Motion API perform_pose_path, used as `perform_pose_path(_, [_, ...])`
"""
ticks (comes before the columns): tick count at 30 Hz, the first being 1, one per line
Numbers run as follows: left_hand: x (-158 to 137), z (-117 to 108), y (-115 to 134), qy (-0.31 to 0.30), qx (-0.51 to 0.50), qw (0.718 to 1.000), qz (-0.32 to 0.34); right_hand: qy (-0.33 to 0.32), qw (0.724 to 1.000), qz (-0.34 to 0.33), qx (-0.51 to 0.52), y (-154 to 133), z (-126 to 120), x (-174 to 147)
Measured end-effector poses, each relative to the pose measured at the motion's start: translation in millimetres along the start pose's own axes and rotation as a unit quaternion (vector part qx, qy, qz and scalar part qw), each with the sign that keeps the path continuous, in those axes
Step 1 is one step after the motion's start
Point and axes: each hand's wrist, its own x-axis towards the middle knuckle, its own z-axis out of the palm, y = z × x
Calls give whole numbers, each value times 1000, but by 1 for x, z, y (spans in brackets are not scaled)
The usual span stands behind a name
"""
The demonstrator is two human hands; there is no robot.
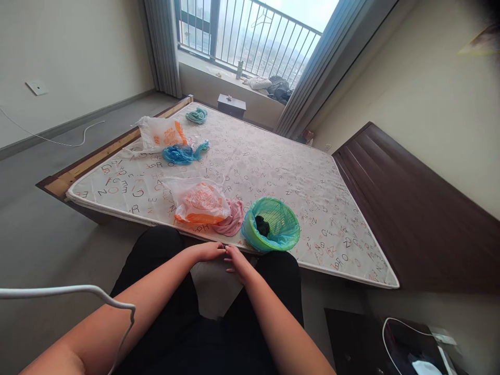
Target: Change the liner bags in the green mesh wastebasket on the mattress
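Round green mesh basket (pixel 283 221) with a translucent blue plastic liner: near edge of the white letter-print mattress (pixel 253 156), black soft item (pixel 262 225) inside. Crumpled pink cloth (pixel 233 219) just left of it, partly under the white-and-orange plastic bag (pixel 202 202). On my feed both hands, left (pixel 213 251) and right (pixel 237 262), sit at the near edge, fingers loosely extended, tips together or almost; no grip on anything that I can see. Farther left: crumpled blue plastic bag (pixel 180 154), second white-and-orange bag (pixel 161 133), bundled teal cloth (pixel 197 115) beyond. I'd tag the step as a pause, nothing being handled. Any next pick calls for parting the hands and reaching over the edge.
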Motion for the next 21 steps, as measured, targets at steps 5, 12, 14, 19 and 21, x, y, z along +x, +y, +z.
perform_pose_path(5, [0,1,-7,-20,68,997,-18,229,963,-39,137,-7,-39,0])
perform_pose_path(12, [-8,1,-4,-39,97,994,-24,295,885,-22,359,-10,-95,-6])
perform_pose_path(14, [-8,0,-3,-44,100,994,-28,297,876,-31,379,-13,-106,-8])
perform_pose_path(19, [-7,0,-5,-50,105,993,-25,242,894,12,377,-18,-126,-6])
perform_pose_path(21, [-6,1,-6,-47,103,993,-25,219,907,27,359,-16,-133,-4])
